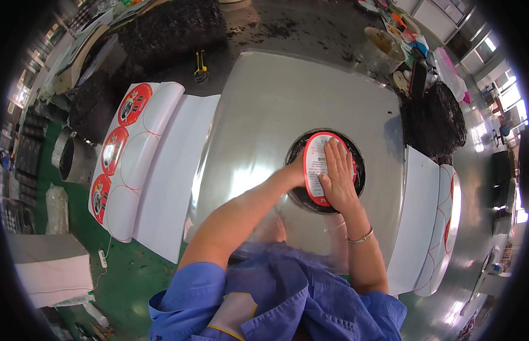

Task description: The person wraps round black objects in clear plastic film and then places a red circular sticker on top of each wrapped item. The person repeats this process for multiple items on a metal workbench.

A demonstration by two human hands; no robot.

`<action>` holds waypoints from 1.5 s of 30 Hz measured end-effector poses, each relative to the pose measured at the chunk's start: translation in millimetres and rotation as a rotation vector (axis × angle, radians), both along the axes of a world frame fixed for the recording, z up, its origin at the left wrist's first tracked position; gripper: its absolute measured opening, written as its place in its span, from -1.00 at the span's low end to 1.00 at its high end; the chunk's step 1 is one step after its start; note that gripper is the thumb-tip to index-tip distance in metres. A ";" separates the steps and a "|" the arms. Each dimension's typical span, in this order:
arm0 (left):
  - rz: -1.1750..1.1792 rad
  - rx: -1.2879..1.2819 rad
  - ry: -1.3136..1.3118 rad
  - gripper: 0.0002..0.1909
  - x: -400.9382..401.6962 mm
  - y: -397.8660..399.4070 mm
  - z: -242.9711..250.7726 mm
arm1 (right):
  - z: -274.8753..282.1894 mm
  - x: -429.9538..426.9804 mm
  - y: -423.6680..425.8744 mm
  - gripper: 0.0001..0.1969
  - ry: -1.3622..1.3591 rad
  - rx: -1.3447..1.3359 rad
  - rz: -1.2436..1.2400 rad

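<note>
A round label (317, 150) with a red border and printed writing faces up at a tilt in front of me. My right hand (338, 170) lies flat over its right part, fingers extended and thumb across the print. My left hand (297, 168) reaches behind the label's left edge and supports it from there; its fingers are hidden. Behind both hands is a black round piece with a grey rim (361, 164), set on or in a shiny metal sheet (273, 102). I cannot tell whether it is a dish or an opening.
Printed label sheets, curled at their outer edges, lie left (151, 140) and right (433, 251) of the metal. Rough black bundles stand behind (175, 32) and at right (437, 123). A yellow and black hand tool (200, 67) lies behind, a metal pot (382, 55) at the back right.
</note>
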State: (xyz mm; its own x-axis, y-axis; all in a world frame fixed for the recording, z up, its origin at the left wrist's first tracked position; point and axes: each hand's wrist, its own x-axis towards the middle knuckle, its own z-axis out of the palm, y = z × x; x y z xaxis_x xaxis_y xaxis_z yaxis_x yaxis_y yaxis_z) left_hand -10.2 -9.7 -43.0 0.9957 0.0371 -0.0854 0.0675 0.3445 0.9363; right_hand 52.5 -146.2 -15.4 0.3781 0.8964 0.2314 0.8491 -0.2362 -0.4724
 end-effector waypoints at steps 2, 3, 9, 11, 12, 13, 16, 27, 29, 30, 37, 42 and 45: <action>-0.145 0.362 0.052 -0.57 -10.9 21.0 38.8 | -3.4 -2.1 -0.9 -0.33 -0.006 -0.054 -0.048; -0.176 0.007 0.190 -0.58 -13.6 31.5 49.5 | -2.6 -1.2 1.5 -0.33 -0.013 -0.073 -0.066; 0.582 -0.451 -0.057 -0.59 -73.1 79.3 26.9 | 16.1 -13.4 11.7 -0.29 -0.271 -0.362 -0.104; 0.628 -0.369 0.021 -0.60 -76.7 69.2 20.3 | 15.9 -19.0 16.2 -0.28 -0.288 -0.314 -0.011; 0.646 -0.329 0.068 -0.61 -78.4 61.7 17.2 | 7.4 -24.3 16.1 -0.28 -0.281 -0.328 0.005; 0.652 -0.248 0.079 -0.62 -74.8 55.1 14.6 | 2.6 -24.6 15.9 -0.27 -0.287 -0.336 0.020; 0.681 0.082 0.189 -0.62 -61.7 32.3 1.2 | -3.0 -19.3 11.4 -0.27 -0.187 -0.318 0.041; 0.516 0.501 -0.095 -0.57 -56.2 -9.5 -8.0 | -90.6 60.5 -137.5 -0.42 1.229 0.981 -0.162; 0.616 0.840 -0.086 -0.57 -57.4 -12.0 -4.3 | -26.6 34.1 -134.7 -0.47 1.534 1.070 -0.065; 0.500 0.852 -0.158 -0.57 -60.0 -22.7 23.1 | -5.9 23.3 -138.9 -0.49 1.682 1.117 -0.026; -0.197 1.039 -0.596 -0.48 -87.7 -69.2 25.3 | -28.4 29.0 -165.0 -0.61 1.614 0.954 -0.178; 1.271 1.477 0.309 -0.54 -278.9 135.2 65.8 | -27.6 27.9 -194.2 -0.64 1.745 0.894 0.082; 1.149 1.389 1.093 -0.54 -413.6 152.9 43.0 | -23.3 28.3 -179.5 -0.64 1.772 0.901 0.226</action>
